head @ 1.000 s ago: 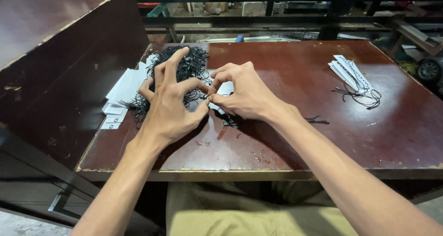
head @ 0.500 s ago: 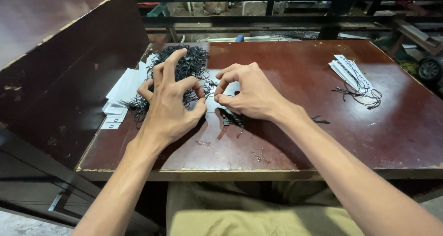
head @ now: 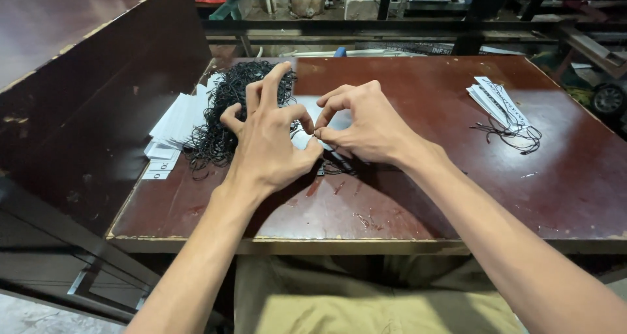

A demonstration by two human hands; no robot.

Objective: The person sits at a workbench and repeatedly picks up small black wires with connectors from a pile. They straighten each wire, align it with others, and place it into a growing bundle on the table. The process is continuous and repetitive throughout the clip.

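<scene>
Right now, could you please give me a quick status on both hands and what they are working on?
Left hand and right hand together, pinching a small white paper tag. Tangled heap of black strings beside left hand. Strung white tags lie apart, nothing blocking.

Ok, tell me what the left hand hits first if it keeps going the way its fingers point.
The left hand points away from the person, slightly left. Going straight on, its fingers would most likely meet the heap of black cords first, just beyond the fingertips; depth is hard to judge, and they may already brush it.
</scene>
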